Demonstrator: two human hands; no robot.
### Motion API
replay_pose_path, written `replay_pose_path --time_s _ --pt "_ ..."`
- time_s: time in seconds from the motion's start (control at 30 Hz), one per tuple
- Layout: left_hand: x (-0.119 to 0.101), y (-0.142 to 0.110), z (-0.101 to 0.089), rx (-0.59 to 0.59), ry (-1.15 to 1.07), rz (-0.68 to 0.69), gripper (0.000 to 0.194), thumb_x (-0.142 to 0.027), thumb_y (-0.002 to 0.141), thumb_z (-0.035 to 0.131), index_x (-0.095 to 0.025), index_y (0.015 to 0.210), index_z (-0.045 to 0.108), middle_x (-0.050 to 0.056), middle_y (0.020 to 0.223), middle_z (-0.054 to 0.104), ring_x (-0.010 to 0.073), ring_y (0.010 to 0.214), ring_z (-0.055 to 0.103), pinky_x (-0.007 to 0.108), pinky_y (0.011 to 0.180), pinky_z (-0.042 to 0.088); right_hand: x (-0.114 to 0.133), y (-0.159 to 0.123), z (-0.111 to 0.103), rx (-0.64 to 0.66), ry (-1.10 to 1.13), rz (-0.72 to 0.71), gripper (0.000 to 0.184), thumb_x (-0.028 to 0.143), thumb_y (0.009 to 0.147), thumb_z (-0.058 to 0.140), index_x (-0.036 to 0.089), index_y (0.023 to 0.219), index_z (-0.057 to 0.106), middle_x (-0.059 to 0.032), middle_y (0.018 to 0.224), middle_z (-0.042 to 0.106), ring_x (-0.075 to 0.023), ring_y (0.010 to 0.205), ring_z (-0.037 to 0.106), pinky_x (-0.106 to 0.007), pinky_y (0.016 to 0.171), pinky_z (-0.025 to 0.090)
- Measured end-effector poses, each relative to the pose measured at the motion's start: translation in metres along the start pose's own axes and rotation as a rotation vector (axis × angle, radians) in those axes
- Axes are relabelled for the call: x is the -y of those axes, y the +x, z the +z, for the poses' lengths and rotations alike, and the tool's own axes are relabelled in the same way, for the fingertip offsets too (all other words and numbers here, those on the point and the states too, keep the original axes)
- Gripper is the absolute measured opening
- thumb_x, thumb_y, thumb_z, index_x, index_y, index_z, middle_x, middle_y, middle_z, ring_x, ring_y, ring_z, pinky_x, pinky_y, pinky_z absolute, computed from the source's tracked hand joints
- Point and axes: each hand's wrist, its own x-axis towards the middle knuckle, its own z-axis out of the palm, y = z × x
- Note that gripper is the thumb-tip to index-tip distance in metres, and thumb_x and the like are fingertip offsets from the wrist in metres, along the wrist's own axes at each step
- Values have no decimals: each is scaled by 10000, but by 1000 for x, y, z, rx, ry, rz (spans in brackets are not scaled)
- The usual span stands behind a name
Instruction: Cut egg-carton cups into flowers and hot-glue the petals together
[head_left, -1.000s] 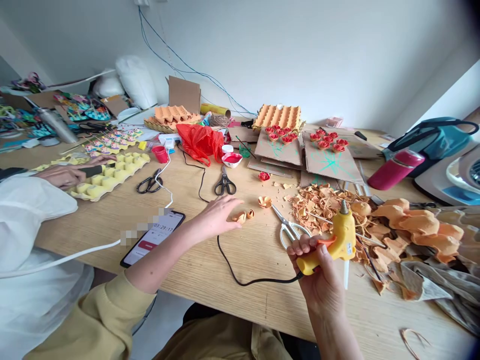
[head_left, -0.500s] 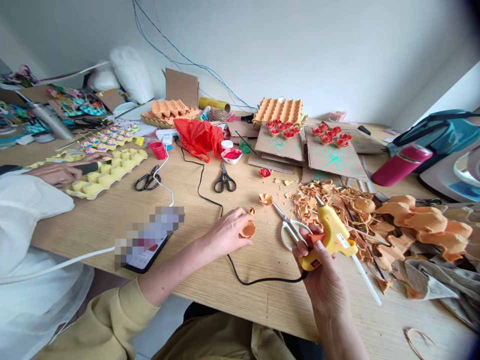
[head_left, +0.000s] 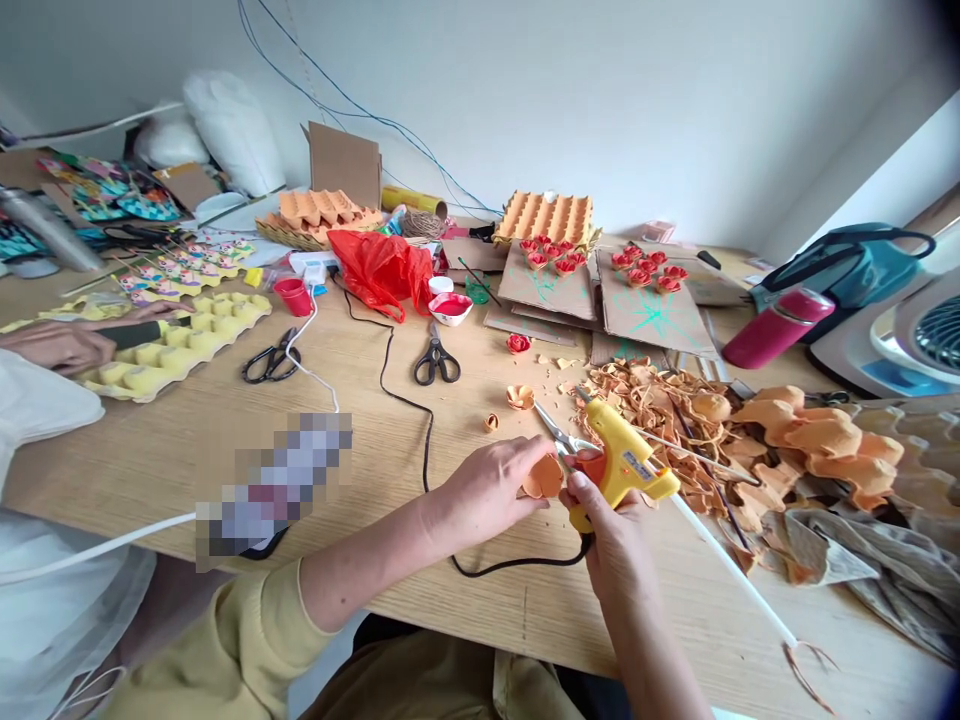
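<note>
Between the fingers of my left hand (head_left: 487,490) is an orange egg-carton cup (head_left: 543,477), its opening turned towards me. My right hand (head_left: 611,530) grips a yellow hot glue gun (head_left: 624,450) by the handle, nozzle pointing up and left. A white glue stick (head_left: 731,565) sticks out of the gun's back end. The two hands are close together, the cup just left of the gun. White-handled scissors (head_left: 559,430) lie behind my right hand, partly hidden. Beyond my left hand sit a small rolled orange bud (head_left: 491,423) and an orange petalled flower cup (head_left: 520,397).
Orange carton scraps (head_left: 652,400) heap up on the right, near a pink bottle (head_left: 776,328). Red flowers (head_left: 553,255) stand on cardboard sheets. Black scissors (head_left: 436,360) and a bowl of red paint (head_left: 451,308) lie ahead. At left, another person's hand (head_left: 64,345) works over a yellow egg tray (head_left: 176,350).
My left hand has moved right with the cup, leaving the small bud on the table. The glue gun has shifted slightly left and down, closer to the cup. The view has turned somewhat.
</note>
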Motion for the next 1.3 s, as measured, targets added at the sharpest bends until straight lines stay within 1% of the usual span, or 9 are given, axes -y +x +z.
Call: replay_pose_path --time_s 0.23,0.4,0.53,0.63,0.73,0.83,0.97,1.1,1.3 --pt "-9 4 10 -133 -149 -101 403 -117 776 717 -189 1144 567 82 1055 715 201 860 678 306 767 527 -11 -1 1 -113 -134 -76 361 401 695 850 193 941 688 -18 790 685 -162 673 589 -278 588 468" --pt "-9 1 13 -87 -233 -138 23 -181 861 641 -167 855 658 7 735 683 140 640 609 247 609 449 -10 4 -1 -178 -131 -131 339 389 700 845 194 933 695 -7 804 689 -154 688 595 -270 606 471" --pt "-12 -6 -5 -100 -248 -75 205 -214 930 567 -168 750 656 -21 627 609 106 564 516 228 567 388 -8 10 -9 -247 -118 -170 351 386 685 853 188 924 691 4 802 681 -145 683 595 -272 631 475" --pt "-14 -13 -33 -278 -284 -86 266 -297 971 519 -181 755 622 -26 627 556 102 561 468 221 544 363 -6 14 -14 -320 -111 -191 385 395 662 863 176 925 685 1 809 676 -147 685 602 -274 634 478" --pt "-14 -15 -51 -617 -309 -136 415 -373 1018 403 -193 650 466 -33 585 448 101 544 422 217 541 378 -3 15 -14 -376 -128 -214 372 406 664 857 178 899 681 6 786 668 -142 670 596 -263 605 467" --pt "-15 -12 -36 -450 -353 -193 197 -391 931 592 -196 952 600 16 814 632 126 695 588 216 594 478 -3 11 -8 -414 -150 -223 359 391 656 861 182 892 690 1 803 681 -154 707 617 -273 635 491" --pt "-17 -1 13 -174 -525 -203 776 -315 747 796 -210 1417 419 176 1355 569 212 965 684 249 638 579 -7 3 3 -359 -162 -198 371 382 660 856 189 933 697 -21 879 713 -195 821 666 -322 754 540" --pt "-14 9 37 -184 -641 -236 453 -155 850 609 -164 1298 551 130 1199 690 177 879 701 264 714 585 -11 -6 6 -270 -227 -175 358 433 701 819 170 914 701 -53 875 728 -225 800 683 -353 714 558" --pt "-9 12 33 -160 -814 -316 312 -59 849 425 -144 1032 663 71 989 744 127 738 679 246 687 574 -14 -10 5 -122 -323 -214 320 451 793 763 181 962 726 -79 909 750 -232 802 697 -364 710 577"
